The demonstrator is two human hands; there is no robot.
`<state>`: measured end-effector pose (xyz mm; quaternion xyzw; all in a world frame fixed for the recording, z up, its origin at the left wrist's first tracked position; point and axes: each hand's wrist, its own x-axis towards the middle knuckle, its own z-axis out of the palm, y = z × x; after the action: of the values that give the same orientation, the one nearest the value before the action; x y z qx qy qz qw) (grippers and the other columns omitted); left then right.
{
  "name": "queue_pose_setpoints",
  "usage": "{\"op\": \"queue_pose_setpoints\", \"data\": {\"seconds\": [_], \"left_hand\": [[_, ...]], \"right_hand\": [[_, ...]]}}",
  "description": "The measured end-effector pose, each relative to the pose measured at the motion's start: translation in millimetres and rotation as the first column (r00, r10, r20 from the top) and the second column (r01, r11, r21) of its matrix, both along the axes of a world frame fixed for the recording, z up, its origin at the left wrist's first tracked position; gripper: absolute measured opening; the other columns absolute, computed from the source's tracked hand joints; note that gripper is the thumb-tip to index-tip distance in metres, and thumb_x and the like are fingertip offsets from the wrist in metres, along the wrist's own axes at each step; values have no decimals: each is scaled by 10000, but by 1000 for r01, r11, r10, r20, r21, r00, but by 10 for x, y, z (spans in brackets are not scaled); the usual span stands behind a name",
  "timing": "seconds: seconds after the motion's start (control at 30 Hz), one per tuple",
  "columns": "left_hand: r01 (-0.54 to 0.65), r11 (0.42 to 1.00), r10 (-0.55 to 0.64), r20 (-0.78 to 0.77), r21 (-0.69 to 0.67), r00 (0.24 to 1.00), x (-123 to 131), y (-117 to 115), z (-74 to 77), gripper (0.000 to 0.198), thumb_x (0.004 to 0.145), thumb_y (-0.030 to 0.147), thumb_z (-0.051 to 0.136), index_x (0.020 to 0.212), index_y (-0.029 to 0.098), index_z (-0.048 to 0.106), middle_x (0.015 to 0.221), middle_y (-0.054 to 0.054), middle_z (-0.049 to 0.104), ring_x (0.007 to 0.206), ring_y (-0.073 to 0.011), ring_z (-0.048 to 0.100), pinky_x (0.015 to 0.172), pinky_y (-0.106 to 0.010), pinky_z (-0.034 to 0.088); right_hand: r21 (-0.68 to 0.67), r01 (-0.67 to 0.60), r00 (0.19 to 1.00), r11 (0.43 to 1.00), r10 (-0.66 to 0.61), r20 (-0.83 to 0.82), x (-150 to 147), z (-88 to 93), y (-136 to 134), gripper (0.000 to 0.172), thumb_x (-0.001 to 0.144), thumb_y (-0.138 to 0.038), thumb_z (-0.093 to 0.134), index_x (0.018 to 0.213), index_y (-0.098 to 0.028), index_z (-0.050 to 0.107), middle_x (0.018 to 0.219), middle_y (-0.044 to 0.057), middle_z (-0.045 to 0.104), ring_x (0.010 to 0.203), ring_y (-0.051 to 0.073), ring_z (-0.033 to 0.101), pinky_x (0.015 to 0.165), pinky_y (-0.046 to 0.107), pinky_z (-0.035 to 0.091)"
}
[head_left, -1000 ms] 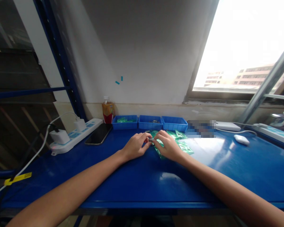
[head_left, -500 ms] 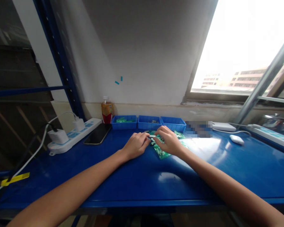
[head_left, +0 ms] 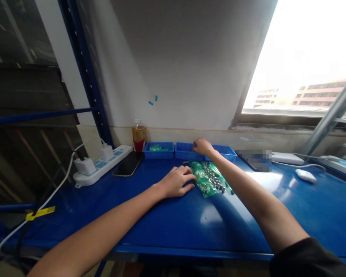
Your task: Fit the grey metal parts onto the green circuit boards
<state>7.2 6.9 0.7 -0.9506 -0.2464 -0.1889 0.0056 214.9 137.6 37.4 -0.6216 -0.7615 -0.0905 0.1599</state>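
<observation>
My left hand (head_left: 180, 182) rests on the blue table, fingers loosely bent and apart, holding nothing I can see. Its fingertips lie at the left edge of green plastic bags (head_left: 202, 177) spread on the tabletop. Small shiny metal parts (head_left: 216, 181) lie among and beside the bags. My right hand (head_left: 203, 147) reaches over the bags to the middle blue bin (head_left: 183, 154), fingers curled together at its right side. What those fingers pinch, if anything, is hidden. The left blue bin (head_left: 159, 154) contains green bags. Part of the right blue bin (head_left: 226, 152) is behind my right forearm.
A bottle (head_left: 139, 137) stands behind the left bin. On the left are a black phone (head_left: 129, 164) and a power strip (head_left: 103, 167) with plugged-in chargers. To the right lie a white case (head_left: 305, 176), a white box (head_left: 286, 158) with a cable and another power strip (head_left: 341, 166).
My hands have parted. The right one has moved from the slim light piece it held with the left to the middle bin. My left hand has loosened, and the view has shifted slightly.
</observation>
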Motion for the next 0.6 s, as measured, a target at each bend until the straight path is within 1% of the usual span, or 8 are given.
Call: {"op": "queue_pose_setpoints", "data": {"seconds": [0.13,0.23,0.3,0.37,0.43,0.5,0.53,0.6], "left_hand": [[-112,994,112,-6,-14,994,7,13,-45,327,897,391,479,1185,259,560,1082,-65,586,1005,-242,532,819,-368,419],[-185,983,185,12,-20,983,16,24,-74,301,885,402,496,1128,241,572,1059,-70,605,988,-256,544,809,-388,417],[-233,972,233,38,-20,972,27,39,-88,268,872,400,516,1058,219,582,1041,-74,618,964,-257,554,800,-392,415],[-281,960,281,65,-19,957,43,64,-97,244,862,395,534,1009,207,583,1013,-76,629,934,-254,562,788,-388,414],[-320,947,321,76,-20,944,63,96,-98,226,858,384,541,994,210,589,980,-71,638,903,-249,571,773,-381,414],[-343,939,344,70,-24,936,81,127,-95,195,864,356,536,990,221,600,951,-61,644,877,-242,578,761,-371,414],[-346,938,347,67,-27,936,87,139,-94,175,868,333,530,983,225,606,942,-55,647,870,-237,581,759,-364,413],[-328,944,330,65,-31,942,88,153,-96,142,875,290,519,960,223,610,934,-47,648,872,-225,582,760,-349,412]], "right_hand": [[25,-4,1000,1000,5,-27,11,12,29,214,730,-287,661,911,-173,660,961,98,656,911,227,573,769,305,430],[121,-20,997,992,28,-66,79,13,-135,181,788,-261,593,937,-163,623,964,96,623,931,222,544,798,321,422],[241,-93,987,966,122,-108,136,-36,-378,95,786,-218,577,859,-166,608,904,86,598,908,230,527,797,341,424],[347,-224,950,911,284,-132,184,-122,-715,7,767,-187,583,775,-188,583,839,70,572,848,232,512,768,359,433],[336,-320,921,886,375,-110,206,-210,-1080,56,770,-147,561,761,-202,561,832,65,564,823,232,496,752,369,435],[310,-369,900,876,420,-115,193,-272,-1386,110,779,-103,526,768,-210,546,837,63,563,852,237,491,741,367,436],[301,-377,895,876,429,-125,173,-290,-1495,120,787,-96,517,770,-213,538,832,62,562,852,236,487,734,365,436],[292,-386,885,875,441,-151,113,-309,-1608,110,797,-107,528,772,-214,528,829,58,561,848,232,484,736,365,438]]}}
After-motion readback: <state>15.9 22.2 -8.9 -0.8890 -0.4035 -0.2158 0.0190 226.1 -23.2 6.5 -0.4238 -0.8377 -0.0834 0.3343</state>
